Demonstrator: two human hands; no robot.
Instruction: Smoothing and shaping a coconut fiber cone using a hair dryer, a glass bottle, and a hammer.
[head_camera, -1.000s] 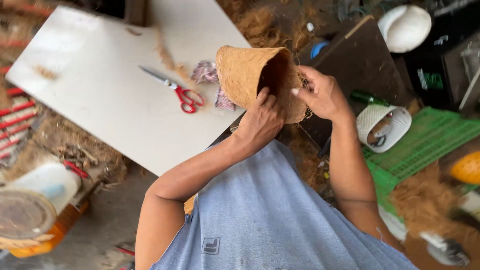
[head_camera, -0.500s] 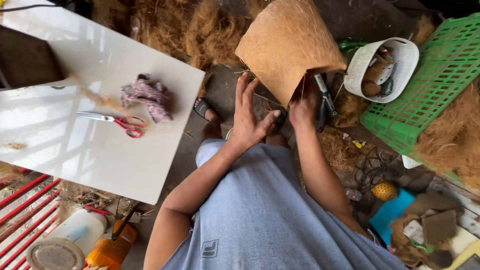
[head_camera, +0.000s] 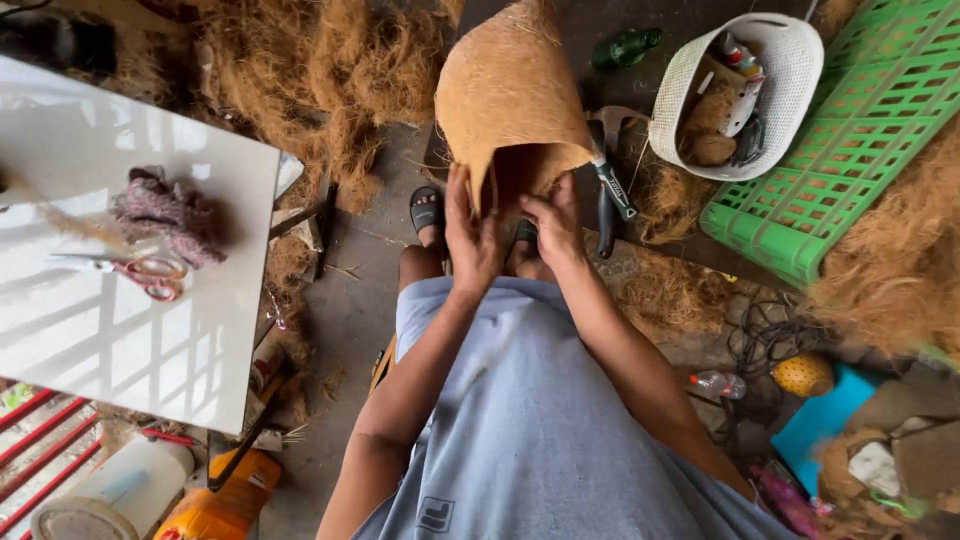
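A white tabletop (head_camera: 120, 330) is filling the left side of the view, well apart from the hands; loose coconut fibre (head_camera: 300, 70) is lying in heaps along the top, and more of it is spilling in from the right edge; a green plastic crate (head_camera: 850, 150) is sitting tilted at the upper right, with a white woven basket (head_camera: 790, 60) of small tools just beside it, touching its left rim.

In the middle, a curved sheet of brown coir matting (head_camera: 510, 90) is standing up from the person's knees, rolled into a rough cone with its open seam facing down toward the hands; the left hand (head_camera: 470, 235) is pressing flat against the lower left edge of the sheet, fingers held together and pointing up along it; the right hand (head_camera: 550, 225) is gripping the lower right edge, its fingers curled over the material, though whether the thumb is pinching from behind I cannot tell; the two hands are lying just beside each other, close to touching.

A hammer (head_camera: 610, 185) with a dark grip is lying on the dark board just right of the sheet; a green glass bottle (head_camera: 625, 45) is lying above it; a bundle of purplish yarn (head_camera: 165, 210) is resting on the tabletop, with red-handled scissors (head_camera: 140, 270) just below it; a black sandal (head_camera: 427, 212) is showing just left of the left hand.
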